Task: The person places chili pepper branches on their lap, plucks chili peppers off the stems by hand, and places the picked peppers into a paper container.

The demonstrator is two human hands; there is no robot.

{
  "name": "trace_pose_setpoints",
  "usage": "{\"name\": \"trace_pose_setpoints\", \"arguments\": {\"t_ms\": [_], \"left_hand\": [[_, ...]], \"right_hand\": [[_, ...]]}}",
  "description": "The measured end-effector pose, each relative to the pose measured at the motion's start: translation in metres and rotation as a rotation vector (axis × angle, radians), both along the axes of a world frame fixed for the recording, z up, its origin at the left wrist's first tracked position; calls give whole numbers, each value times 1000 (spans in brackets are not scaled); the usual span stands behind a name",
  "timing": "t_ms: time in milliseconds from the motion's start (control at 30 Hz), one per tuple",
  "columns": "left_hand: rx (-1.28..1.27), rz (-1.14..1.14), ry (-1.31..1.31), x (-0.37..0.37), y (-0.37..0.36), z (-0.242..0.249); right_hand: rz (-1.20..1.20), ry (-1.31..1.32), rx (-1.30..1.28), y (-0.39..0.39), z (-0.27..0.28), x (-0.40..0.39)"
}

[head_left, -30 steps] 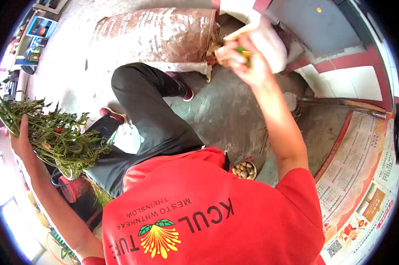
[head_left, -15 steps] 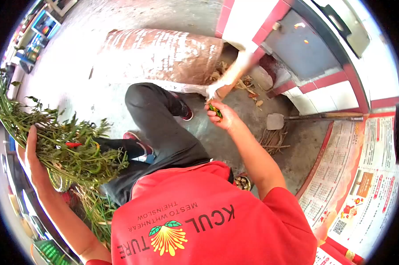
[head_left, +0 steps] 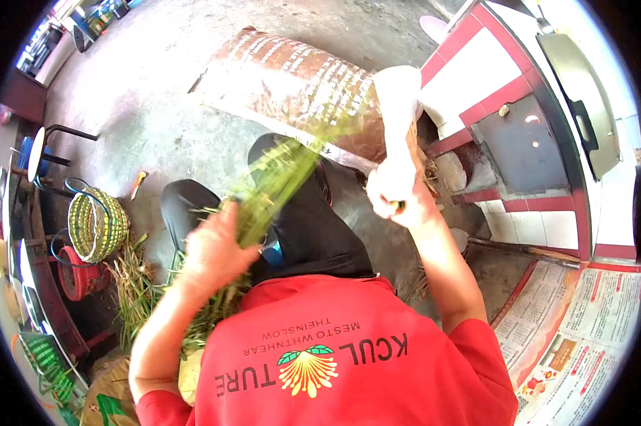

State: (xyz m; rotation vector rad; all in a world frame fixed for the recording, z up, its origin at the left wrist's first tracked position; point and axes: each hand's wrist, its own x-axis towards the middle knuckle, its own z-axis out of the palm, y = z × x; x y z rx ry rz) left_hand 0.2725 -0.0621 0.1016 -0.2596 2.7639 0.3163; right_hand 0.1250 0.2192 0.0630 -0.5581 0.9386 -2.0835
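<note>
My left hand (head_left: 217, 248) is closed round the stems of a bundle of pepper plants (head_left: 274, 188), held over my dark trouser legs. Motion smears the bundle, and its tips point up and to the right. My right hand (head_left: 398, 195) is closed in front of my right knee. A small bit of the green peppers (head_left: 400, 206) shows between its fingers; the rest is hidden. Right beyond that hand stands a pale, overexposed thing (head_left: 397, 99) that I cannot make out. More cut plants (head_left: 132, 287) lie on the floor to my left.
A large brown printed sack (head_left: 299, 85) lies ahead on the concrete floor. On the left are a yellow-green woven basket (head_left: 96, 224), a red bucket (head_left: 79, 273), a stool (head_left: 37, 153) and a knife (head_left: 138, 184). A tiled stove (head_left: 523, 142) stands on the right, beside newspaper-like sheets (head_left: 547, 341).
My left hand has brought the plant bundle from the far left to over my legs, turning it. My right hand has shifted slightly right and stays closed. My head view has turned left.
</note>
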Motion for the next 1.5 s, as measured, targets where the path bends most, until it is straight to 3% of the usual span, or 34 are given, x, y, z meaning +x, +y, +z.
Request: {"name": "trace_pose_setpoints", "arguments": {"t_ms": [67, 133, 200, 267, 333, 367, 400, 467, 533, 633, 733, 867, 933, 1000, 1033, 1067, 1100, 1133, 1200, 1267, 1300, 1500], "left_hand": [[80, -132, -7, -2, 6, -5], [149, -137, 133, -14, -17, 1], [288, 190, 302, -41, -40, 30], [389, 244, 629, -71, -50, 54], [463, 154, 667, -101, -43, 62], [367, -29, 688, -120, -37, 52], [317, -170, 691, -128, -21, 47], [278, -337, 421, -141, 5, 29], [342, -547, 224, -146, 0, 11], [526, -509, 139, -138, -25, 5], [494, -423, 82, -123, -37, 17], [158, -590, 557, -118, -18, -6], [30, -449, 610, -122, -15, -13], [-21, -252, 719, -131, -30, -10], [58, -77, 1010, -136, -43, -6], [359, 3, 1162, -142, -55, -12], [663, 47, 1332, -149, -67, -17], [1036, -50, 1399, -151, -73, -25], [956, 0, 1495, -147, -85, -22], [57, 302, 1451, -137, -90, -12], [160, 360, 1354, -127, -91, -2], [897, 484, 1348, -119, -104, 2]], "right_hand": [[-73, -51, 150, -6, 7, 18], [99, 145, 432, -8, 18, 23], [258, 317, 549, -25, 23, 28], [449, 368, 760, -54, 45, 29], [405, 680, 649, -82, 26, 35], [411, 799, 603, -95, 19, 37], [501, 789, 643, -106, 7, 40], [726, 614, 660, -123, 14, 38], [616, 720, 612, -124, 9, 39], [580, 679, 617, -112, 14, 32], [573, 654, 627, -107, 10, 31], [526, 690, 586, -115, 7, 30], [441, 656, 498, -118, 7, 31], [448, 447, 779, -111, 24, 23], [308, 243, 729, -107, 22, 21], [-26, 444, 580, -107, 4, 22], [-59, 195, 701, -107, 13, 17], [-89, -57, 817, -107, 21, 13], [-151, -140, 604, -108, 18, 8], [-188, -157, 502, -113, 24, 9], [-190, -149, 448, -115, 29, 10], [-105, -109, 370, -127, 37, 23]]}}
